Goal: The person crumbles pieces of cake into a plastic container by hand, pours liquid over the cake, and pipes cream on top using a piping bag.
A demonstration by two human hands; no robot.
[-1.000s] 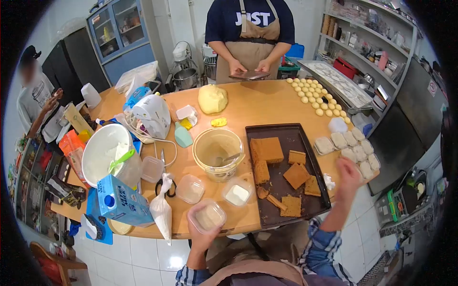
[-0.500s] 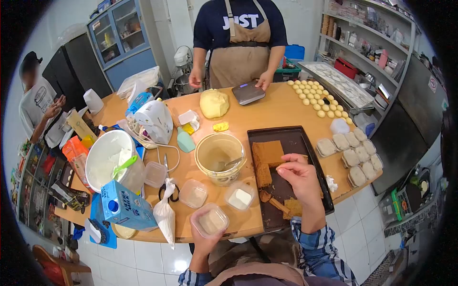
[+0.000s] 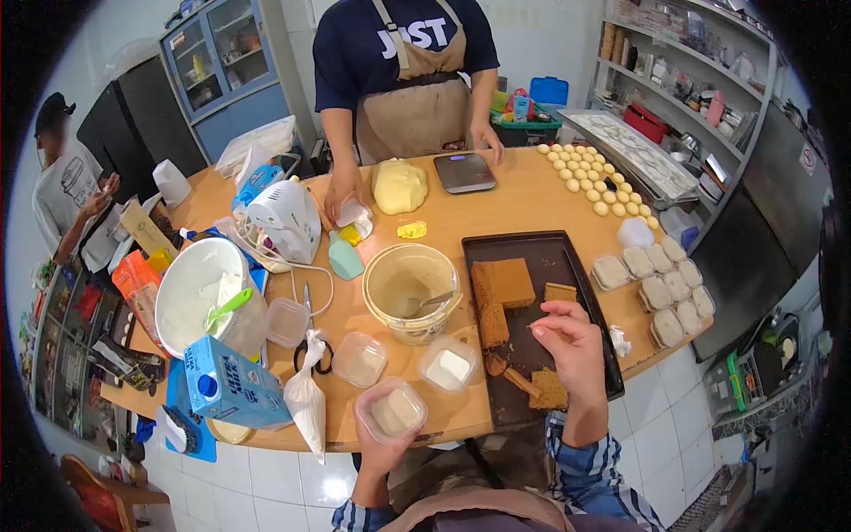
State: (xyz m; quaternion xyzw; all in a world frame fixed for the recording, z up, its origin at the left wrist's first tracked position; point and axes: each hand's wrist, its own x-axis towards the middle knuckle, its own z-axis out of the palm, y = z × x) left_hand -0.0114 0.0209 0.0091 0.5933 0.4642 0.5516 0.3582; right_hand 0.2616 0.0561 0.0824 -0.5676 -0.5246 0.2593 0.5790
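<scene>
Head view: at the lower centre of the frame, a clear plastic box with a pale layer inside is grasped by the left hand, its lower part seen against the near edge of the surface. Right of centre, the right hand is held above the dark baking tray, thumb and fingers drawn together; whether anything small is pinched cannot be told. Around that hand, cake pieces are spread within the tray's raised rim. Little room is left along the tray's left side, where a bucket and a second box are crowded close. More room is given beyond its far rim, where a broad stretch of surface separates it from the dough balls at upper right. Past the near edge, the tip of a piping bag is hung at lower left.
</scene>
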